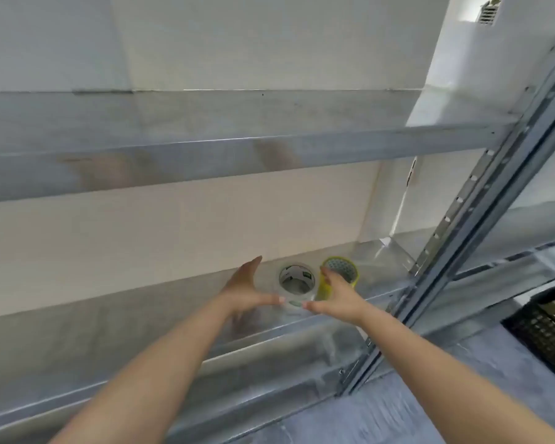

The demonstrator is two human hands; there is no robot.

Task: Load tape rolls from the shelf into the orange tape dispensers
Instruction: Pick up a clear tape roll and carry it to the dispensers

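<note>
Both arms reach in over the metal shelf (141,331), and the task looks barely begun: no orange dispenser is in view and nothing is loaded. The left hand (247,290) and right hand (337,293) are spread open, cupping the clear tape roll (297,282) between them, thumb tips touching its near edge, not yet gripping. Just beyond the right hand's fingers stands a yellow tape roll (342,272), untouched

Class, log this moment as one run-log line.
left hand: open beside clear tape roll | right hand: open, between rolls | yellow tape roll: on shelf
</note>
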